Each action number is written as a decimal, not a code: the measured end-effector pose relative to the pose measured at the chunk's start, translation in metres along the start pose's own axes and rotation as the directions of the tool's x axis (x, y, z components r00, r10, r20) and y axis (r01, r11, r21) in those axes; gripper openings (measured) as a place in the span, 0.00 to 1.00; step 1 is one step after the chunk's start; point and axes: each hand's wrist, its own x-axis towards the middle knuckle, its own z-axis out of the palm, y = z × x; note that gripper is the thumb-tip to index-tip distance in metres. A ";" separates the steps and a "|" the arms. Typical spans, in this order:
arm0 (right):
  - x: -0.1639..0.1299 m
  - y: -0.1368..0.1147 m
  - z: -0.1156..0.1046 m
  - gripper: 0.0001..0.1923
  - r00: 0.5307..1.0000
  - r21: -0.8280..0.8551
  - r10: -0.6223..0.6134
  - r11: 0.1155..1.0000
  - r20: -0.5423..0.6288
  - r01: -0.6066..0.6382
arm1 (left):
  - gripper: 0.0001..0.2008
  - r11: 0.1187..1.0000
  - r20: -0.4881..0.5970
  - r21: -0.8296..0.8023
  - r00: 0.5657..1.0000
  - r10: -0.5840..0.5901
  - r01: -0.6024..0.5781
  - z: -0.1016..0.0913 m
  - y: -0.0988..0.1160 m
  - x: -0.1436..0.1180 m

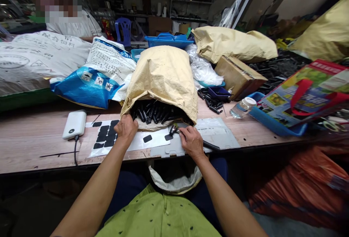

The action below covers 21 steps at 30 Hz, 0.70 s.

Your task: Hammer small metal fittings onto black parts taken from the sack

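A tan sack lies on the table with its mouth towards me. Inside the mouth show many small black tube-like parts. At the mouth's left corner, my left hand is closed on the sack's edge. My right hand is closed around a hammer, close to the sack's right corner; its metal head points left and its black handle sticks out to the right. Under the hands lie a white sheet with black rounded stickers and a grey board.
A white power bank with a cable sits left. Blue-and-white sacks lie behind it. Rightward are a small clear bottle, a wooden block, a blue tray and a printed bag. Another person sits across.
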 end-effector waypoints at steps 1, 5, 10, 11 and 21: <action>0.000 0.000 0.000 0.11 1.000 -0.001 0.001 1.000 0.001 -0.001 | 0.17 0.999 -0.027 -0.034 1.000 0.013 -0.014 0.000 -0.004 -0.006; 0.000 -0.001 0.001 0.11 1.000 0.002 0.009 1.000 0.003 -0.009 | 0.15 0.960 -0.146 -0.241 0.984 0.107 -0.140 0.005 -0.012 -0.036; 0.000 0.000 0.001 0.11 1.000 0.005 0.002 1.000 -0.003 -0.002 | 0.11 0.661 -0.133 -0.564 0.844 0.519 -0.495 0.032 -0.002 -0.067; 0.000 0.000 0.001 0.12 1.000 0.006 0.001 1.000 -0.004 -0.001 | 0.11 0.619 -0.131 -0.590 0.818 0.560 -0.518 0.037 0.000 -0.070; 0.000 0.005 0.005 0.12 1.000 0.016 -0.016 1.000 -0.021 0.016 | 0.09 0.642 -0.069 -0.602 0.831 0.552 -0.476 0.052 0.005 -0.069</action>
